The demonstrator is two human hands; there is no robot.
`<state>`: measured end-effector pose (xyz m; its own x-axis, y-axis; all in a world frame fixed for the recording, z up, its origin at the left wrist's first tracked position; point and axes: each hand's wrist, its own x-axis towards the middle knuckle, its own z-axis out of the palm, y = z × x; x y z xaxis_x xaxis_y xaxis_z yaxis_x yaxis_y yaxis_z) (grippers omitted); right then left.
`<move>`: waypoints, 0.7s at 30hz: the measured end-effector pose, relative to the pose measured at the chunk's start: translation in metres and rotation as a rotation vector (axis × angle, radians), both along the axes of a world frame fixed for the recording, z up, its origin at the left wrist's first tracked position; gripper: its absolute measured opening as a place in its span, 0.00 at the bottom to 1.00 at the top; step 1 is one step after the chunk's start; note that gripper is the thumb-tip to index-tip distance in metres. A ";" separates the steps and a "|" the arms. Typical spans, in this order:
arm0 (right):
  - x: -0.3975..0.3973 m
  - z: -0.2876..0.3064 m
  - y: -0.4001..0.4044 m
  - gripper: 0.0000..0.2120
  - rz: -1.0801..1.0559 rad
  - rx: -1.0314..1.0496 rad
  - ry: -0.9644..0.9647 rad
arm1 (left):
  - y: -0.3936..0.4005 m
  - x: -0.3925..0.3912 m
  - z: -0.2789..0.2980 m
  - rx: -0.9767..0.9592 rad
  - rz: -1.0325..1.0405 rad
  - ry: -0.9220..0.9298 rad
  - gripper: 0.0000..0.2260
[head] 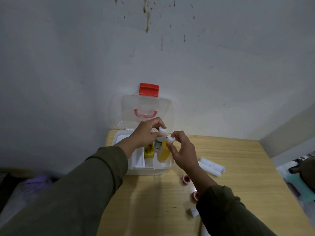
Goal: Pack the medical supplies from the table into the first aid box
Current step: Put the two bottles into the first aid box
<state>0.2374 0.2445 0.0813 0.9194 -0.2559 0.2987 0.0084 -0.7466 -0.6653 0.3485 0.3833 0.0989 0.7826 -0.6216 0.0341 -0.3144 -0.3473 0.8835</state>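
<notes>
The white first aid box (134, 169) stands open at the table's far left, its clear lid (163, 106) with a red latch leaning on the wall. My left hand (146, 132) grips the white cap of a clear bottle (159, 142) standing in the box. My right hand (182, 150) pinches the white cap of a yellow bottle (163, 153) over the box's right compartment. A small yellow packet (148, 150) sits inside beside them. Outside, white bandage rolls (211, 166), two red tape rolls (186, 179) (195, 195) and a small white box (193, 212) lie on the table.
The wooden table (153, 201) is pushed against a stained grey wall. Its right edge runs diagonally past my right arm, with clutter (300, 178) on the floor beyond. A purple cloth (38, 181) lies low at the left.
</notes>
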 end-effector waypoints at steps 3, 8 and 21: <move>0.000 -0.001 0.000 0.11 -0.004 -0.014 0.016 | -0.002 0.000 -0.002 0.028 -0.022 -0.013 0.09; 0.002 -0.008 0.000 0.13 -0.009 -0.012 0.052 | -0.001 0.001 -0.007 0.089 -0.032 -0.027 0.09; 0.004 -0.021 -0.001 0.20 -0.050 0.009 0.147 | -0.002 0.002 -0.021 0.136 -0.022 -0.039 0.10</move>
